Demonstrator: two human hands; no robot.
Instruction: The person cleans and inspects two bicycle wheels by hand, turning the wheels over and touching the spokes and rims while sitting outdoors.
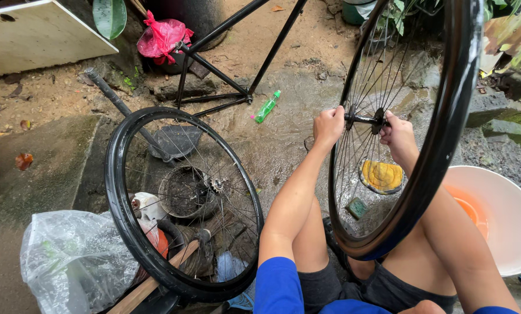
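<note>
— Where's the wheel (409, 125)?
— Upright over my knees, its axle (363, 119) lying level between my fists

— Which hand is closer?
— Neither: left hand (328, 125) is clenched on one axle end, right hand (397, 132) on the other, rim outside both

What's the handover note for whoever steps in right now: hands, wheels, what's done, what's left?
Left hand: closed on the left end of the axle of the held wheel.
Right hand: fingers closed on the right end of the axle, at the hub.
Held wheel: upright over the lap, tyre on.
Second wheel: tyre on, standing to the left, untouched.
Bike frame: on the ground ahead, no wheels fitted.
Green bottle beside the frame; white basin at the right.
Done: both wheels off the frame.
Left: cannot tell what the hub work still needs.
</note>
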